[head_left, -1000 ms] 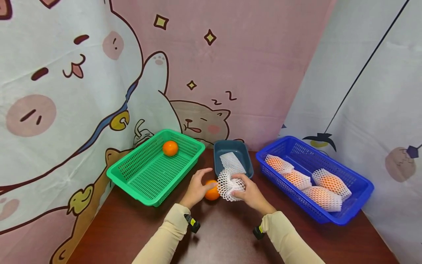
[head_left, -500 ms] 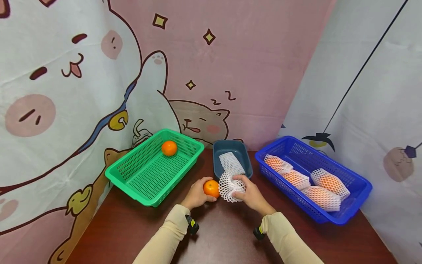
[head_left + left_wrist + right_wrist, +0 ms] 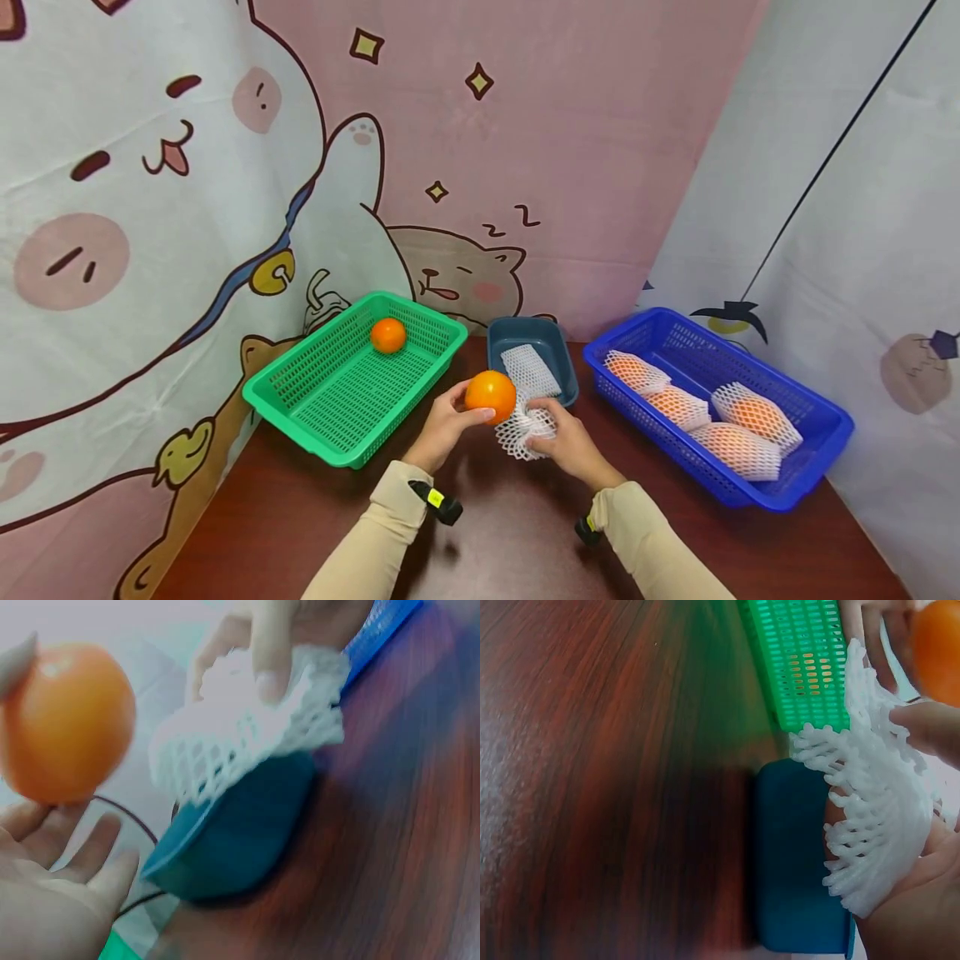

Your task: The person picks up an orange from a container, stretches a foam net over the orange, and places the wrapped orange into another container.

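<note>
My left hand (image 3: 441, 425) grips a bare orange (image 3: 491, 397) between thumb and fingers, raised above the table in front of the small dark teal tray. In the left wrist view the orange (image 3: 69, 724) sits on the fingertips with the thumb on its far side. Just to the right, my right hand (image 3: 567, 442) pinches a white foam net sleeve (image 3: 525, 435), bunched and holding no fruit. The right wrist view shows the foam net (image 3: 885, 802) between thumb and fingers, close to the orange.
A green basket (image 3: 300, 442) at left holds one bare orange (image 3: 387, 336). The teal tray (image 3: 570, 387) at the back holds a flat foam net (image 3: 531, 370). At right, a blue basket (image 3: 813, 467) holds several net-wrapped oranges (image 3: 733, 450). Printed cloth hangs behind the brown table (image 3: 510, 542).
My left hand has closed around the orange on the table and lifted it up, near the foam net. The right hand has stayed almost still with the net.
</note>
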A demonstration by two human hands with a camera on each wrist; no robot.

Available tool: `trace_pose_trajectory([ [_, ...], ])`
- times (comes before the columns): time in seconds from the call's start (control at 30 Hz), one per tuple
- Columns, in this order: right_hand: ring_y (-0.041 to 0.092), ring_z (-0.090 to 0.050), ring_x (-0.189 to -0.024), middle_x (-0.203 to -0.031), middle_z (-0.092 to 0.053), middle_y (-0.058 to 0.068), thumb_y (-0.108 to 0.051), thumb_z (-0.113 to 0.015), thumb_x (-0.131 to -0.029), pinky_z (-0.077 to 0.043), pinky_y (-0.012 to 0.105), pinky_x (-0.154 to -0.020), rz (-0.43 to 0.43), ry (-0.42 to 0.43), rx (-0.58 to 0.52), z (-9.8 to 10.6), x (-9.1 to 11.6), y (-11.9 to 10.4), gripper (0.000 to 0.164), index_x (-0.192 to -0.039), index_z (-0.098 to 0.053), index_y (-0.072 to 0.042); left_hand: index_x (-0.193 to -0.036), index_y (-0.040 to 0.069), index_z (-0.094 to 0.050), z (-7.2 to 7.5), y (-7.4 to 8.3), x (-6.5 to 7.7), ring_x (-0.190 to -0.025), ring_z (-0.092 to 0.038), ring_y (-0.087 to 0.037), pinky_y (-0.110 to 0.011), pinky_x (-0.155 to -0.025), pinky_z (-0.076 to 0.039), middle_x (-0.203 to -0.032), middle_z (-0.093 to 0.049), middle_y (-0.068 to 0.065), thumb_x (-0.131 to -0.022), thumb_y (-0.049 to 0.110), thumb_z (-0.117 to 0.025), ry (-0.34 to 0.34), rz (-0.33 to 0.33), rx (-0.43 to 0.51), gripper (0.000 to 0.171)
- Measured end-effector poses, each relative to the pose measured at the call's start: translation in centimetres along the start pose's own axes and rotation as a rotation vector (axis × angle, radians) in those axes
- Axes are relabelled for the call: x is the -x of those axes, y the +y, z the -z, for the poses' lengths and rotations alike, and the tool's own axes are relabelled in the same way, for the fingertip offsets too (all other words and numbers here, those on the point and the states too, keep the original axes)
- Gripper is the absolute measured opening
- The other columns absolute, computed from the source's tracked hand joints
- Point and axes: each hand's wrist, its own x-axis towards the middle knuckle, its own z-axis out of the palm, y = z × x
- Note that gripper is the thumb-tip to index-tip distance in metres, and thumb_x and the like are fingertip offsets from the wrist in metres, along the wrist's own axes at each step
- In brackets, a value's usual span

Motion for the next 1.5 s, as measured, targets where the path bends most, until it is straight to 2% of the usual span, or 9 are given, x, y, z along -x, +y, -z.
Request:
trace_pose_trajectory([
  [0.1,0.031,-0.056,-0.113,-0.128,-0.06,0.009,-0.012,-0.082,-0.076,-0.039,0.059,-0.099,0.005,0.002,0.002,-0.2,-0.1,-0.4,0.058,-0.128,-0.056,-0.015,-0.138,0.0,-0.051,-0.7,0.6,0.2,-0.11,-0.057,-0.027,-0.038,-0.094,-0.047,-0.131,-0.056,-0.016,-0.086,0.016,-0.07,-0.118,0.002,0.054,0.057],
  [0.27,0.033,-0.055,-0.118,-0.127,-0.062,0.01,-0.006,-0.08,-0.073,-0.034,0.061,-0.102,0.059,0.039,-0.005,-0.5,-0.2,-1.0,0.062,-0.13,-0.055,-0.01,-0.144,0.0,-0.044,-1.4,0.7,0.3,-0.117,-0.054,-0.024,-0.043,-0.102,-0.041,-0.142,-0.048,-0.013,-0.093,0.021,-0.062,-0.253,0.089,0.068,0.058],
  [0.4,0.033,-0.057,-0.115,-0.124,-0.063,0.011,-0.001,-0.079,-0.07,-0.038,0.057,-0.101,0.118,0.068,0.002,-0.8,-0.1,-1.1,0.064,-0.129,-0.055,-0.009,-0.139,-0.005,-0.047,-1.4,0.3,0.5,-0.105,-0.06,-0.024,-0.044,-0.097,-0.046,-0.125,-0.058,-0.016,-0.094,0.021,-0.059,-0.282,0.163,0.102,0.053],
  [0.6,0.036,-0.056,-0.117,-0.133,-0.057,0.017,0.0,-0.08,-0.074,-0.039,0.058,-0.098,0.134,0.083,-0.023,-0.6,0.1,-1.1,0.083,-0.146,-0.042,-0.017,-0.135,-0.01,-0.045,-1.3,0.0,0.5,-0.099,-0.063,-0.024,-0.042,-0.092,-0.049,-0.12,-0.057,-0.016,-0.091,0.017,-0.063,-0.293,0.18,0.19,0.055],
  [0.73,0.035,-0.059,-0.115,-0.128,-0.061,0.017,-0.002,-0.078,-0.079,-0.043,0.053,-0.097,0.133,0.141,-0.009,-0.4,0.2,-1.1,0.08,-0.148,-0.04,-0.015,-0.134,-0.01,-0.045,-1.3,-0.1,0.5,-0.098,-0.062,-0.025,-0.04,-0.091,-0.05,-0.12,-0.056,-0.017,-0.088,0.011,-0.066,-0.283,0.169,0.225,0.054],
  [0.93,0.025,-0.06,-0.087,-0.094,-0.067,0.007,-0.007,-0.08,-0.078,-0.051,0.043,-0.079,0.168,0.39,0.126,-0.3,0.0,-1.3,0.022,-0.096,-0.069,-0.006,-0.132,-0.006,-0.05,-1.3,-0.3,0.6,-0.1,-0.061,-0.026,-0.035,-0.088,-0.051,-0.119,-0.059,-0.016,-0.084,0.009,-0.072,-0.251,0.138,0.165,0.055],
  [1.07,0.017,-0.057,-0.072,-0.079,-0.062,0.001,-0.005,-0.08,-0.079,-0.05,0.031,-0.065,0.217,0.466,0.072,-0.4,0.0,-1.8,0.014,-0.085,-0.068,-0.008,-0.14,0.002,-0.044,-1.4,-0.3,0.5,-0.104,-0.059,-0.028,-0.037,-0.09,-0.05,-0.122,-0.056,-0.017,-0.08,0.01,-0.077,-0.194,0.116,0.09,0.068],
  [1.23,0.014,-0.055,-0.063,-0.074,-0.063,0.0,0.0,-0.076,-0.082,-0.048,0.022,-0.057,0.255,0.491,-0.045,-0.7,0.4,-3.1,0.014,-0.089,-0.066,-0.007,-0.153,0.013,-0.02,-1.5,-0.4,0.4,-0.107,-0.056,-0.028,-0.039,-0.094,-0.048,-0.123,-0.049,-0.017,-0.077,0.015,-0.081,-0.097,0.147,0.026,0.097],
  [1.5,0.018,-0.056,-0.063,-0.075,-0.062,0.007,0.009,-0.072,-0.081,-0.051,0.025,-0.056,0.389,0.388,-0.089,-1.3,1.2,-5.8,0.015,-0.088,-0.063,0.0,-0.128,0.0,-0.05,-2.0,-0.7,0.1,-0.101,-0.058,-0.025,-0.033,-0.087,-0.051,-0.118,-0.059,-0.013,-0.078,0.015,-0.081,0.002,0.096,-0.021,0.06],
])
